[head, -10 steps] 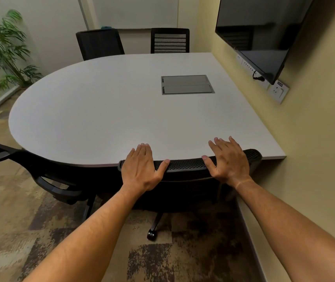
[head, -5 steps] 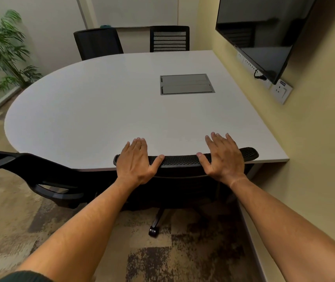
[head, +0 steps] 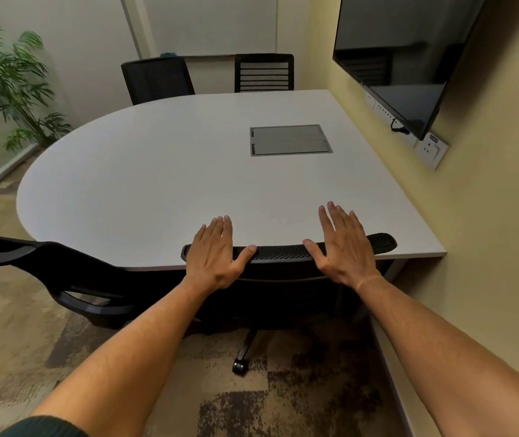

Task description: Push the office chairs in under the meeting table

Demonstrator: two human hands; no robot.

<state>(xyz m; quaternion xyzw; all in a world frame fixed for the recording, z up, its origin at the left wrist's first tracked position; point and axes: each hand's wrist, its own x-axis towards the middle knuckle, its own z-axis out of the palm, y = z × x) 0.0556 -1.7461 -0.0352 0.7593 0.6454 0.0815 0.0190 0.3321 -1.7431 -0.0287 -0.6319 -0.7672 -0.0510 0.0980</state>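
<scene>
The white meeting table (head: 157, 171) is rounded on the left and butts against the right wall. A black mesh office chair (head: 283, 252) stands at its near edge, with the top of its back level with the table edge and its seat under the top. My left hand (head: 214, 253) and my right hand (head: 343, 247) lie flat on the top of that chair back, fingers stretched out over the table and thumbs along the rim. A second black chair (head: 72, 272) stands at the near left, angled, with its armrest outside the table.
Two more black chairs (head: 157, 78) (head: 264, 72) stand at the far side of the table. A grey cable box (head: 290, 140) is set into the tabletop. A dark TV (head: 403, 58) and a wall socket (head: 431, 149) are on the right wall. A plant (head: 9, 83) stands at far left.
The chair under my hands has rolled forward toward the table, and both hands reach further over the table edge. The view has moved closer to the table.
</scene>
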